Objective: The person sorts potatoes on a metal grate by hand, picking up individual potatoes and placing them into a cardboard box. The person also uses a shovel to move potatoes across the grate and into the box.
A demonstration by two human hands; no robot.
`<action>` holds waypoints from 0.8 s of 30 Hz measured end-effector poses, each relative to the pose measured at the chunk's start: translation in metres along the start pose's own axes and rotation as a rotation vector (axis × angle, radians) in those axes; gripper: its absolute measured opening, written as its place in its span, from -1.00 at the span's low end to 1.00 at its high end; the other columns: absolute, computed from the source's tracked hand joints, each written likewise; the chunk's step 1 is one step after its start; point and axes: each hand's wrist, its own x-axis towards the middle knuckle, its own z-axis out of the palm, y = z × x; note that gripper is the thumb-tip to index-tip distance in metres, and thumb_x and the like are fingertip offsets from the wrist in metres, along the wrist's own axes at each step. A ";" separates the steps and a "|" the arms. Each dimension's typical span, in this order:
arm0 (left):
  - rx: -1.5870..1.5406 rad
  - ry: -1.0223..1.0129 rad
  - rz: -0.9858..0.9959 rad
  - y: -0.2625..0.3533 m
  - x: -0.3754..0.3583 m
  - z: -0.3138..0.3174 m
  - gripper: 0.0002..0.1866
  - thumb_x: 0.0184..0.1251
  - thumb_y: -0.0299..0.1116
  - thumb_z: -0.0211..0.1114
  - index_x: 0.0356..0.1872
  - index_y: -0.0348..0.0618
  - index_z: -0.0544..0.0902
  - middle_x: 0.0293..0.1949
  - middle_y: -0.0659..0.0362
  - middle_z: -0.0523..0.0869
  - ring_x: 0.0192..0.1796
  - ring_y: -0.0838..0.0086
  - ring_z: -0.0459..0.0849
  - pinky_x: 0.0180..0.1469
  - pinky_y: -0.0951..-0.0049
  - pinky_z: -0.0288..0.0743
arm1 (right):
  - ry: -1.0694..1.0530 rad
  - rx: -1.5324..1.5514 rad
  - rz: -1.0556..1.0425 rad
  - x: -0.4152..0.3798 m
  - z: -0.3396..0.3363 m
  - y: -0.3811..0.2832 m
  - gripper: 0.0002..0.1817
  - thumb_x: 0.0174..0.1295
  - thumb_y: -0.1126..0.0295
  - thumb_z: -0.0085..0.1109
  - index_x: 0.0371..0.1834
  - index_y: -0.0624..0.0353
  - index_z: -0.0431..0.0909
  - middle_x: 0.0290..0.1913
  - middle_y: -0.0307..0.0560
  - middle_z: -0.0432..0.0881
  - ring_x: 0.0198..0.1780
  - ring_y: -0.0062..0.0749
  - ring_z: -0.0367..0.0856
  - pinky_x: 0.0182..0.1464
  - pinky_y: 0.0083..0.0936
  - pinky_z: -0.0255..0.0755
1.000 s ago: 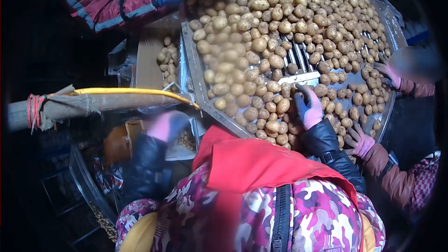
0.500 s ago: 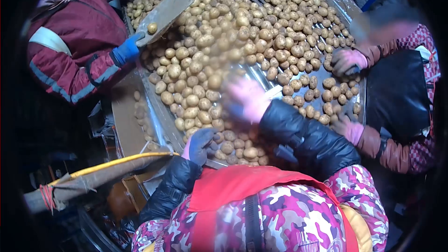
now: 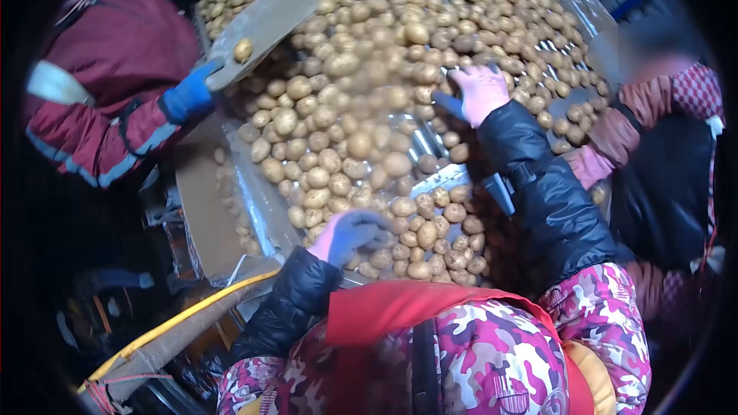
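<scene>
Potatoes (image 3: 317,177) cover a broad sorting surface, with metal rollers (image 3: 427,138) showing through a gap among them. My right hand (image 3: 480,94), in a pink and grey-blue glove, reaches out over the heap, thumb spread from the fingers, touching or just above the potatoes. Near the front edge, my left hand (image 3: 352,237) in a similar glove is over the potatoes at the left of a nearer cluster (image 3: 427,237). Its fingers are loosely bent and apart, with nothing visible in them. A whitish bar (image 3: 442,179) lies between the rollers and that cluster.
At the left, a co-worker's blue-gloved hand (image 3: 191,92) holds a flat board (image 3: 269,19) with a potato (image 3: 243,50) on it. Another co-worker's sleeve (image 3: 626,127) is at the right. A yellow-edged bar (image 3: 184,315) runs along the lower left.
My right hand has swung forward and right across the heap. My left hand has shifted slightly right. The near cluster shows more potatoes, and the right co-worker's hands are now largely covered by my arm.
</scene>
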 end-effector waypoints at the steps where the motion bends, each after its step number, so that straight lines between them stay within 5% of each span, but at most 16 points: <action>1: 0.055 0.008 0.030 0.014 0.009 0.007 -0.67 0.53 -0.38 0.24 0.14 -0.43 0.67 -0.12 0.05 0.78 -0.14 0.43 0.78 -0.06 0.45 0.68 | -0.150 -0.020 0.049 -0.017 -0.023 -0.008 -0.27 0.24 -0.35 0.27 0.22 0.00 0.70 0.10 0.14 0.71 0.21 0.11 0.65 0.42 0.15 0.32; 5: -0.045 0.009 0.229 0.016 0.035 0.003 -0.61 0.58 -0.38 0.24 0.28 -0.43 0.60 0.03 0.06 0.77 -0.09 0.48 0.75 -0.05 0.50 0.69 | 0.086 0.156 -0.052 -0.123 -0.013 -0.004 -0.24 0.16 -0.19 0.43 0.42 -0.14 0.60 0.31 0.19 0.59 0.34 0.13 0.59 0.51 0.36 0.15; 7: -0.129 0.059 0.234 -0.005 0.035 0.000 -0.63 0.58 -0.41 0.24 0.27 -0.43 0.62 -0.03 0.08 0.80 -0.14 0.53 0.74 -0.06 0.52 0.67 | -0.002 0.326 0.023 -0.174 -0.022 -0.014 -0.26 0.14 -0.05 0.50 0.44 -0.19 0.58 0.53 0.26 0.38 0.46 0.18 0.45 0.50 0.24 0.25; 10: 0.178 0.306 0.218 -0.019 0.017 0.004 -0.69 0.54 -0.44 0.29 0.19 -0.35 0.70 -0.09 0.05 0.84 -0.16 0.42 0.78 -0.05 0.45 0.68 | -0.098 0.264 0.170 -0.229 -0.033 -0.009 -0.34 0.17 0.03 0.50 0.36 -0.07 0.64 0.47 0.21 0.48 0.38 0.21 0.53 0.41 0.07 0.41; 11: 0.430 0.374 0.407 -0.030 0.011 -0.004 -0.72 0.52 -0.45 0.31 0.16 -0.32 0.72 -0.09 0.02 0.84 -0.14 0.36 0.80 -0.03 0.41 0.69 | -0.167 0.337 0.283 -0.236 -0.043 -0.005 -0.38 0.19 0.03 0.49 0.32 -0.02 0.68 0.43 0.19 0.54 0.33 0.21 0.59 0.37 0.02 0.47; 12: 0.683 0.437 0.599 -0.043 0.008 -0.017 -0.74 0.51 -0.46 0.33 0.12 -0.29 0.75 -0.09 0.00 0.84 -0.13 0.30 0.81 -0.02 0.37 0.69 | -0.115 0.342 0.278 -0.252 -0.029 0.016 -0.50 0.24 0.02 0.45 0.15 0.08 0.78 0.17 0.16 0.73 0.13 0.14 0.73 0.20 -0.12 0.60; 13: 0.935 0.491 0.789 -0.051 0.002 -0.025 -0.76 0.49 -0.47 0.35 0.09 -0.26 0.77 -0.10 -0.03 0.85 -0.12 0.23 0.83 -0.01 0.33 0.70 | -0.281 0.354 0.388 -0.239 -0.051 0.018 -0.60 0.28 0.04 0.44 -0.05 0.13 0.82 -0.10 0.15 0.79 -0.05 0.08 0.78 0.04 -0.15 0.63; 15: 0.911 0.513 0.781 -0.066 -0.007 -0.032 -0.76 0.42 -0.50 0.40 0.06 -0.21 0.79 -0.10 -0.08 0.82 -0.06 0.08 0.83 0.05 0.22 0.69 | -0.214 0.182 0.377 -0.214 -0.058 0.029 -0.65 0.29 0.08 0.45 -0.21 0.18 0.81 -0.24 0.15 0.77 -0.14 0.09 0.76 -0.05 -0.12 0.61; 17: 0.907 0.569 0.770 -0.087 -0.007 -0.043 -0.74 0.39 -0.52 0.42 0.07 -0.20 0.79 -0.10 -0.07 0.82 -0.06 0.09 0.83 0.05 0.22 0.69 | 0.099 0.364 0.258 -0.164 -0.068 0.024 -0.62 0.26 -0.04 0.43 -0.20 0.06 0.80 -0.32 0.08 0.74 -0.23 0.11 0.74 -0.12 -0.03 0.60; 19: 0.921 0.535 0.827 -0.086 -0.003 -0.043 -0.69 0.35 -0.53 0.44 0.11 -0.14 0.77 -0.11 -0.05 0.80 -0.07 0.09 0.82 0.01 0.20 0.70 | 0.330 0.277 0.029 -0.095 -0.055 0.014 -0.59 0.27 -0.04 0.42 -0.05 0.05 0.77 -0.20 0.07 0.74 -0.09 0.11 0.73 -0.01 -0.03 0.59; 24: 0.938 0.514 0.742 -0.078 -0.009 -0.038 -0.65 0.33 -0.46 0.46 0.14 -0.13 0.76 -0.10 -0.05 0.78 -0.08 0.03 0.80 0.01 0.16 0.69 | 0.133 0.232 -0.218 0.085 -0.031 -0.044 -0.33 0.30 -0.15 0.35 0.39 -0.07 0.59 0.32 0.05 0.60 0.38 0.10 0.53 0.42 0.11 0.37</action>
